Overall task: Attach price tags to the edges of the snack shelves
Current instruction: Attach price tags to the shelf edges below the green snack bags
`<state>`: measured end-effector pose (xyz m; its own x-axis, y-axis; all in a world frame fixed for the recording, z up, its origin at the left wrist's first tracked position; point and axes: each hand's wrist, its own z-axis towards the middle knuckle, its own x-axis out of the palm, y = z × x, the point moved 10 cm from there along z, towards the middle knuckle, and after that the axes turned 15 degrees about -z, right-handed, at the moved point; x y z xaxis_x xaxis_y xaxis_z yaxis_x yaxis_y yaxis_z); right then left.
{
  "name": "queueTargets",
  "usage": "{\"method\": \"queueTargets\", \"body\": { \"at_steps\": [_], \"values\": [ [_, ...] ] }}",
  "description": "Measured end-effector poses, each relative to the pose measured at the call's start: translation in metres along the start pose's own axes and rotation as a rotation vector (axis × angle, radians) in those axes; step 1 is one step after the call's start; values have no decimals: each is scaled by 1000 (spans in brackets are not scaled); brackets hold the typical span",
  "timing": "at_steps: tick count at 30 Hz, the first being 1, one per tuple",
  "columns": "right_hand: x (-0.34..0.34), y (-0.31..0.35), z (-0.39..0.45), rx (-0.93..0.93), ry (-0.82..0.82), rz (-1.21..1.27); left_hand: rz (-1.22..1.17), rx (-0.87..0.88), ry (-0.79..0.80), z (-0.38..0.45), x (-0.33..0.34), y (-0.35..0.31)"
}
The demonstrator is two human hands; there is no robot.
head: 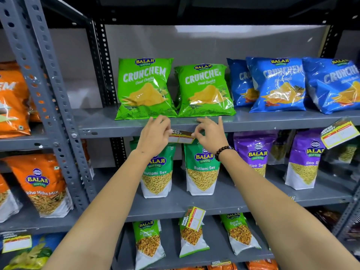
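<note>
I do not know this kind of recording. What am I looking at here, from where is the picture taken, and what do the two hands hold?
There is no machine here. A person wears a camera on the head, so the single picture looks forward and down along both bare arms. The left hand and the right hand pinch the two ends of one price tag against the front edge of a grey metal shelf. On that shelf stand green Crunchem bags and blue Crunchem bags. Other tags already hang on nearby shelf edges.
</note>
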<state>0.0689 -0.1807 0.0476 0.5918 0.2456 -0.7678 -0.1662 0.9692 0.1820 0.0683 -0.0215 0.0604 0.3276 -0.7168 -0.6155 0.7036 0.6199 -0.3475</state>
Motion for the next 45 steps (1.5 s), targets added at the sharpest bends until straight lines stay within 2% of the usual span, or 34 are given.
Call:
{"method": "queueTargets", "body": {
  "at_steps": [7, 22, 32, 38, 45],
  "values": [
    [-3, 1, 8, -45, 56, -53, 3, -71, -46, -3, 9, 11],
    [-8, -4, 30, 86, 110, -67, 72, -140, -86, 7, -1, 9],
    [-10, -10, 27, 134, 73, 22, -14, -243, -150, 7, -7, 17],
    [-8, -8, 26, 175, 24, -3, 23, -338, -187, 12, -5, 19],
    [-9, -13, 19, 97, 64, 117, -45, -280, -105, 6, -2, 15]
  ]
}}
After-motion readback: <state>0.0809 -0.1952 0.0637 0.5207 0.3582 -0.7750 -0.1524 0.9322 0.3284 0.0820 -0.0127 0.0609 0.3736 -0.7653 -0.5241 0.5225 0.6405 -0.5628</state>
